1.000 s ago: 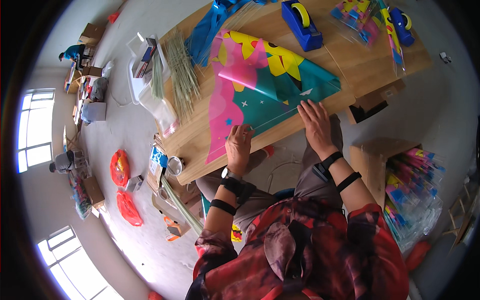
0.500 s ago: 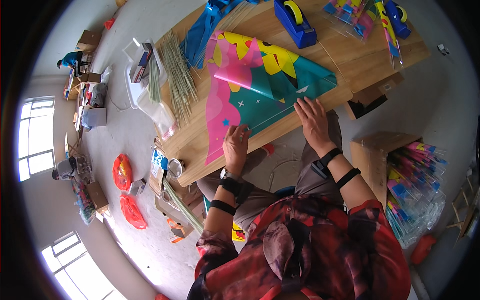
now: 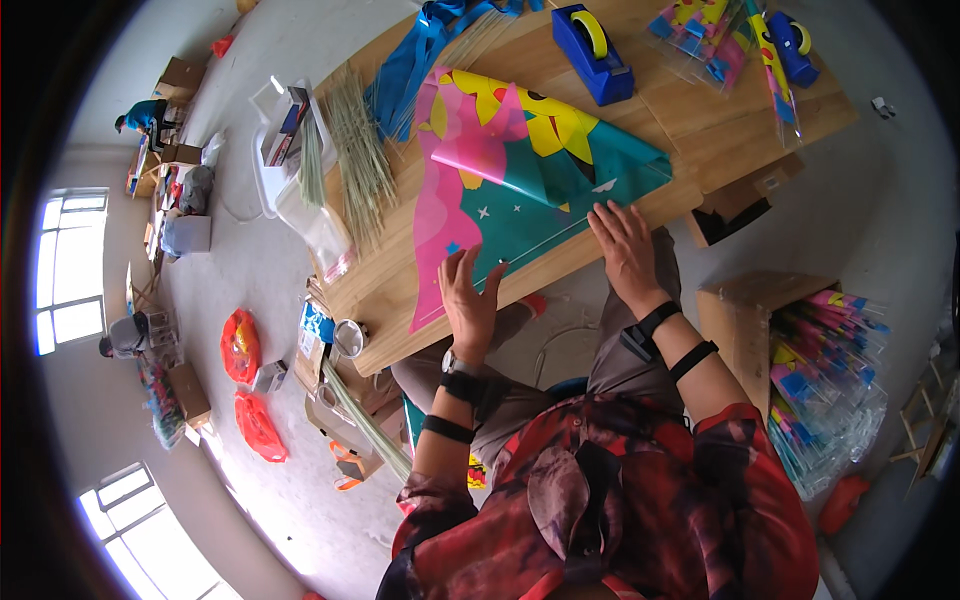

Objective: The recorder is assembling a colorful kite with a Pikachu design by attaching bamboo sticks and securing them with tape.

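A thin, glossy triangular sheet [image 3: 520, 225], like a kite sail, lies on the wooden table. It is pink, teal and yellow with cartoon figures, and part of it is folded over. A pale straight line runs along its near edge. My left hand [image 3: 468, 303] is at the near left part of the sheet, thumb and fingers apart, holding nothing. A small dark dot sits on the sheet near its thumb. My right hand [image 3: 627, 252] rests with outstretched fingers at the near edge of the sheet, towards its right corner.
Thin pale sticks [image 3: 358, 165] and blue ribbon [image 3: 408, 70] lie left and behind the sheet. Blue tape dispensers [image 3: 598, 65] stand farther back. A tape roll [image 3: 350, 338] sits at the table's left corner. On the right, an open carton [image 3: 740, 325] holds packed colourful items.
My left hand has gone from a pinch at the sheet's near edge to spread fingers, moving slightly left. My right hand has stayed in place.
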`<state>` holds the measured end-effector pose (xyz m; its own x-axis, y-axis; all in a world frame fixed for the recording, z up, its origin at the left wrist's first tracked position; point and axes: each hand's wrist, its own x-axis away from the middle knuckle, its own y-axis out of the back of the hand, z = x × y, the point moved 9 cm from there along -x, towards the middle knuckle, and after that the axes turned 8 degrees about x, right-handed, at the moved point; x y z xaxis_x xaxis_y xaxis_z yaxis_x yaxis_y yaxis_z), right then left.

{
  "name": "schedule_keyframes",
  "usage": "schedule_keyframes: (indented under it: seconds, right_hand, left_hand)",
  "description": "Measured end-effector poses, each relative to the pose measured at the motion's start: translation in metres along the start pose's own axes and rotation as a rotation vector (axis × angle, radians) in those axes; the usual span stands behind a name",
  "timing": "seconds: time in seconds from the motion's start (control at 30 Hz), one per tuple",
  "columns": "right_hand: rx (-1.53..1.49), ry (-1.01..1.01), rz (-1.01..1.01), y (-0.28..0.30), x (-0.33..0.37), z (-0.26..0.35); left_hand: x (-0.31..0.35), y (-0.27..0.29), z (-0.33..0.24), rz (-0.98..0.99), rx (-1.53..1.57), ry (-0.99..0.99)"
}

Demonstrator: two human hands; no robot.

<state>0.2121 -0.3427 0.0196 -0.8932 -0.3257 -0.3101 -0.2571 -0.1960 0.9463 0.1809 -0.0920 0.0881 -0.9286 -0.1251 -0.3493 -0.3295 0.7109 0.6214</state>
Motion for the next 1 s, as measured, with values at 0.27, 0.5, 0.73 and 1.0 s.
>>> schedule_keyframes:
  seconds: [0.27,0.5,0.73,1.0]
  right_hand:
    - [0.002,-0.008,0.002,0.002,-0.002,0.001]
    - [0.050,0.018,0.011,-0.004,0.000,0.001]
    - [0.066,0.017,0.035,-0.005,-0.002,0.001]
    - [0.055,0.039,0.049,-0.003,-0.001,0.004]
  left_hand:
    - [0.074,0.237,-0.273,-0.581,0.564,-1.227]
    - [0.113,0.275,-0.300,-0.685,0.776,-1.491]
    - [0.123,0.291,-0.291,-0.617,0.945,-1.437]
    - [0.145,0.295,-0.290,-0.762,0.713,-1.454]
